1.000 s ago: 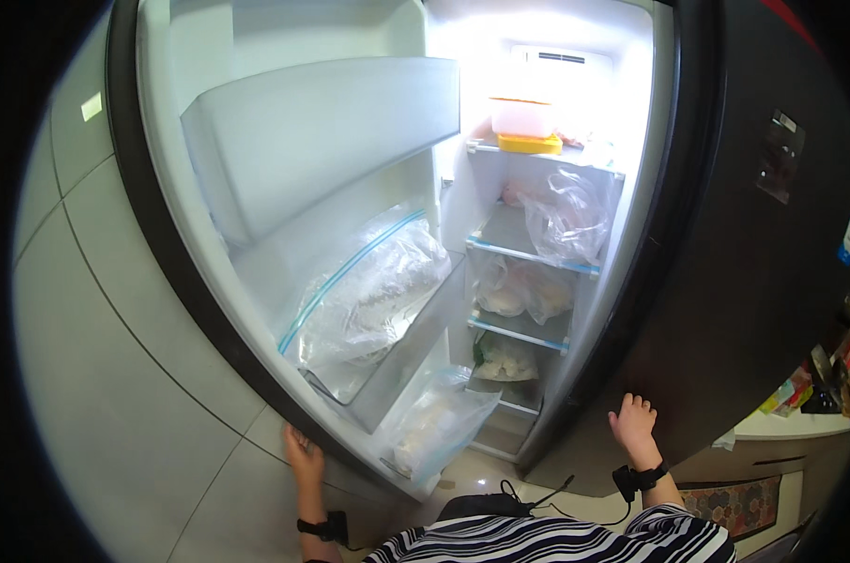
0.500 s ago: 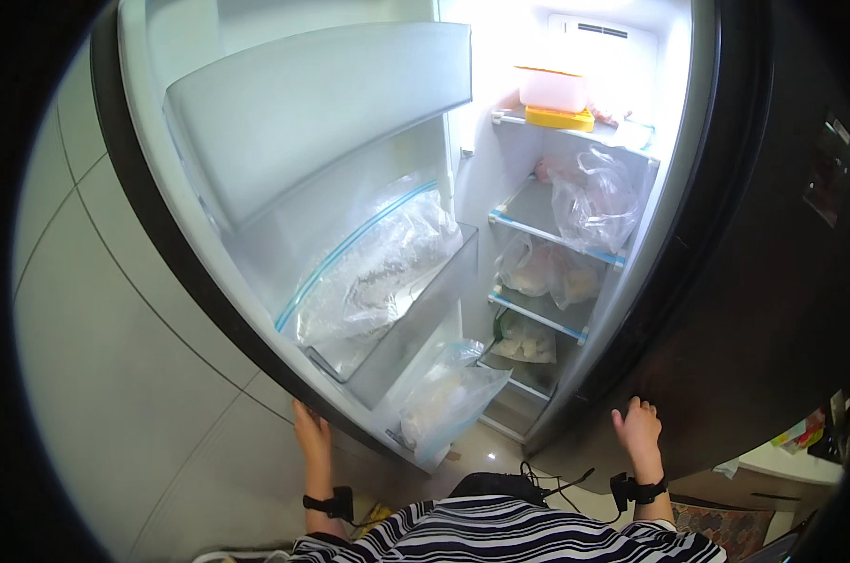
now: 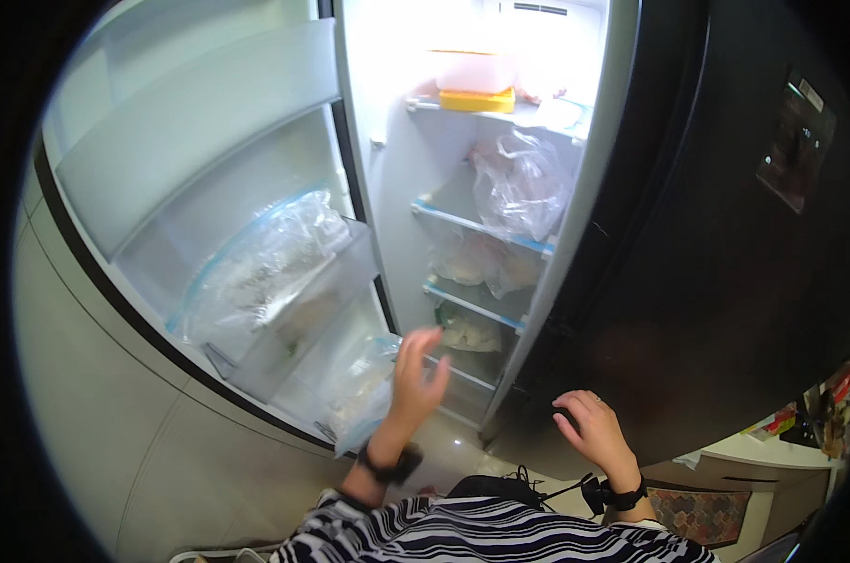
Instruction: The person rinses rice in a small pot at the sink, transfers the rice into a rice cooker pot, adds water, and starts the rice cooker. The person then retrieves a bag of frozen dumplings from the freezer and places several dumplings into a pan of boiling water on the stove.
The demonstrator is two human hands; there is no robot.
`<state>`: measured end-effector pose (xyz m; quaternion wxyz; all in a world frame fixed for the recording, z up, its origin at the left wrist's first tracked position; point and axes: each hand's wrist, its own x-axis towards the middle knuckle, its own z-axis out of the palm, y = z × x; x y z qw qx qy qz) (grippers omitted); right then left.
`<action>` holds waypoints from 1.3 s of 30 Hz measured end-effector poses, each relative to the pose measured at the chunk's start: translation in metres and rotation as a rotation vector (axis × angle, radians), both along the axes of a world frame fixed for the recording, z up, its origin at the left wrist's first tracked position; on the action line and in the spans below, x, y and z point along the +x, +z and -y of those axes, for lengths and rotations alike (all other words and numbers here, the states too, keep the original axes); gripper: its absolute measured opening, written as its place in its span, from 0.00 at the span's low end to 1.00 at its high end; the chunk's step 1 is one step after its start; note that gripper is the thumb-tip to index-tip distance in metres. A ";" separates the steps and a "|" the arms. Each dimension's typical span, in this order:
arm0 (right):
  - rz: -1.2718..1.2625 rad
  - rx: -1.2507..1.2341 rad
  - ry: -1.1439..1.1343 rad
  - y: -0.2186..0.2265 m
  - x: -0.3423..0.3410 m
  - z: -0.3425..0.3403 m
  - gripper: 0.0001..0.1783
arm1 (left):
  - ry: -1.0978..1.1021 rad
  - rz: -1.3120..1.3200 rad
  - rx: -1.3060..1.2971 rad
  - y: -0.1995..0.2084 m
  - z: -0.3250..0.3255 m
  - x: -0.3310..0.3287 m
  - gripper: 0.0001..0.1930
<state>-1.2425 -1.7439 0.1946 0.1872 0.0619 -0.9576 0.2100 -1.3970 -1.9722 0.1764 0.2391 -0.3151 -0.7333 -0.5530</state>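
The refrigerator's left door (image 3: 190,94) stands wide, its inside shelves facing me. My left hand (image 3: 417,375) is raised in front of the lower compartment, fingers apart and holding nothing. Beside it, a zip bag with pale contents (image 3: 359,389) sits in the lowest door bin. In the bin above leans a larger clear zip bag (image 3: 265,267). My right hand (image 3: 592,427), fingers loosely curved and apart, hovers by the dark closed right door (image 3: 669,310); it grips nothing. Lit shelves between the doors carry a knotted clear plastic bag (image 3: 519,188) and a bag of pale lumps (image 3: 469,330).
A pinkish-white container (image 3: 474,72) rests on a yellow-orange container (image 3: 476,99) on the top shelf. Bagged food (image 3: 486,265) lies on a middle shelf. At right stand a pale-topped cabinet (image 3: 781,460) and a patterned mat (image 3: 702,514). Cables (image 3: 537,483) hang by my waist.
The left door has swung wider to the left. My left hand has let go of its edge and moved right, up before the shelves. The right hand has shifted slightly left.
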 end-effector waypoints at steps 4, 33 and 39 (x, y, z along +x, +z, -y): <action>-0.055 -0.015 0.212 0.015 0.007 -0.006 0.08 | 0.036 -0.334 -0.063 0.068 -0.100 -0.095 0.28; 0.019 -0.137 0.484 0.030 -0.104 0.036 0.12 | 0.657 -0.343 -0.423 0.073 -0.100 -0.238 0.21; -0.043 -0.317 0.403 0.028 -0.115 0.044 0.18 | 0.216 -0.242 -0.369 0.066 -0.110 -0.191 0.34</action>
